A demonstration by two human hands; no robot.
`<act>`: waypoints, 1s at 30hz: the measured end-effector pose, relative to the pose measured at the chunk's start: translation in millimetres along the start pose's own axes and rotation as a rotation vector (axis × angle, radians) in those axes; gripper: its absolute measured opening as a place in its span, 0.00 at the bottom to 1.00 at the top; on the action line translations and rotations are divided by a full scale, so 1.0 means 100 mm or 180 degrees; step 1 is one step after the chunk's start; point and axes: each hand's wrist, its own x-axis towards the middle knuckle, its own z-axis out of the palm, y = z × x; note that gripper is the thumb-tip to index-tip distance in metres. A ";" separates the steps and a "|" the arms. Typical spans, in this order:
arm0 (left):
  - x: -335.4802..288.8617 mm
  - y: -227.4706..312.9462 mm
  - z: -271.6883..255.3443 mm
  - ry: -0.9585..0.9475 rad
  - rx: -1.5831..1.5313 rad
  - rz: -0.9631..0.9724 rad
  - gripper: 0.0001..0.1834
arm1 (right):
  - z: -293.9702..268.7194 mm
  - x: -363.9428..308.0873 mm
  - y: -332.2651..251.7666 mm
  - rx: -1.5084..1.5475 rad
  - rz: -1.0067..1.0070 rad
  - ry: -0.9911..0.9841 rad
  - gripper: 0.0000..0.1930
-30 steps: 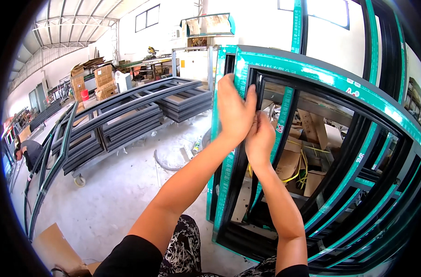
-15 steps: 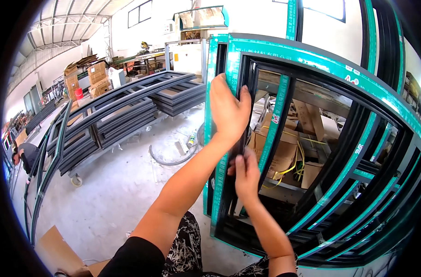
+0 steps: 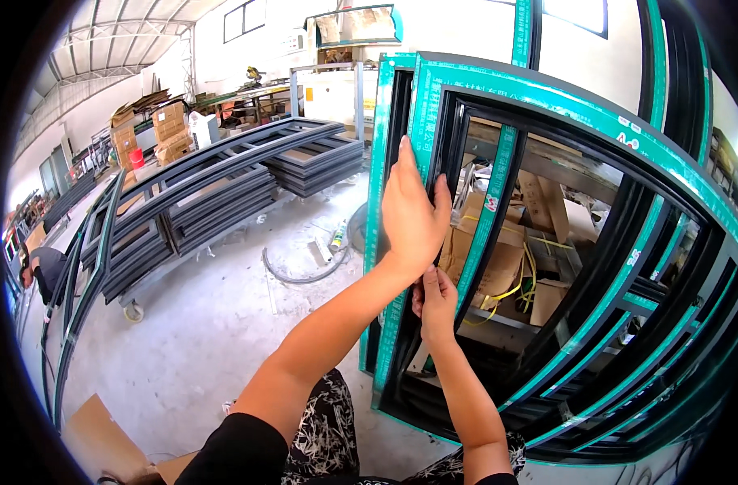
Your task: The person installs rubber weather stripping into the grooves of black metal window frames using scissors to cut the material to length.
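A large window frame, dark with teal printed film on its faces, stands upright in front of me. My left hand lies against its left upright, fingers stretched upward along the teal face and thumb apart near the dark inner edge. Just below, my right hand is closed in a pinch at that inner edge, close under the left wrist. What its fingertips hold, if anything, is too small to make out. Through the opening, a narrower teal-filmed upright shows.
More teal-filmed frames stand behind and to the right. Cardboard boxes with yellow straps lie beyond the opening. At left, dark frames are stacked on a wheeled rack. A curved strip lies on the floor; a person bends at far left.
My left hand has slid slightly down and right, with its fingers straighter. The right hand has turned and drawn into a tighter pinch. The frame's left side appears shifted slightly right.
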 end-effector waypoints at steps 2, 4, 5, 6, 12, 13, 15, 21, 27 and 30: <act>0.05 0.01 -0.02 0.0033 0.0081 0.0058 0.36 | 0.04 0.01 -0.01 0.0008 -0.0005 -0.0021 0.20; 0.04 0.03 0.02 0.0065 0.0096 0.0037 0.35 | 0.00 0.03 -0.01 -0.0030 0.0006 0.0020 0.20; 0.03 0.03 0.02 0.0081 0.0100 0.0020 0.35 | -0.03 0.03 -0.01 -0.0049 0.0010 0.0038 0.20; 0.06 0.03 0.02 0.0120 0.0122 0.0033 0.34 | -0.02 0.04 -0.01 -0.0042 0.0002 0.0024 0.20; 0.59 0.06 0.07 0.0172 0.0351 0.0163 0.27 | -0.09 0.05 0.02 -0.0129 0.0188 -0.0149 0.21; 0.63 0.07 0.08 0.0171 0.0379 0.0159 0.27 | -0.09 0.06 0.01 -0.0102 0.0189 -0.0181 0.21; 0.61 0.00 0.08 0.0178 0.0085 0.0207 0.29 | -0.07 0.06 -0.03 -0.0133 0.0180 -0.0192 0.21; -0.28 -0.17 -0.11 0.0049 -0.0072 0.0349 0.32 | -0.13 0.08 0.00 -0.0127 0.0153 -0.0245 0.21; -0.13 -0.19 0.02 0.0273 0.0164 0.0265 0.29 | -0.05 0.10 0.01 -0.0058 0.0072 -0.0141 0.22; 0.13 -0.08 -0.05 -0.0123 0.0178 -0.0089 0.29 | -0.08 0.11 0.03 -0.0169 0.0142 -0.0046 0.23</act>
